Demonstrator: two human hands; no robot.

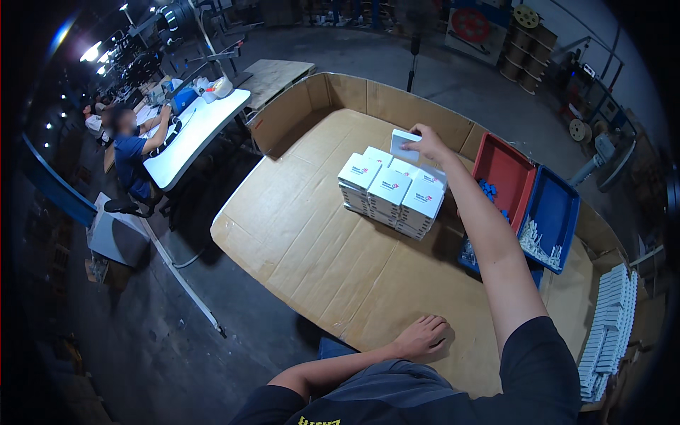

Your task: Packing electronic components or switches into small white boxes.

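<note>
My right hand [427, 142] reaches far across the cardboard-covered table [312, 241] and grips a small white box [404, 144], held just above the far side of a stack of white boxes [391, 193]. That stack stands several layers high near the table's middle. My left hand [423, 336] rests flat on the near edge of the table, fingers spread, holding nothing.
A red tray [504, 172] and a blue tray [556, 212] with small white parts sit at the right. Flat white cartons [608, 326] are stacked at the far right. Cardboard walls [368, 92] edge the table's back. Another person [131, 149] sits at a white table [195, 134] to the left.
</note>
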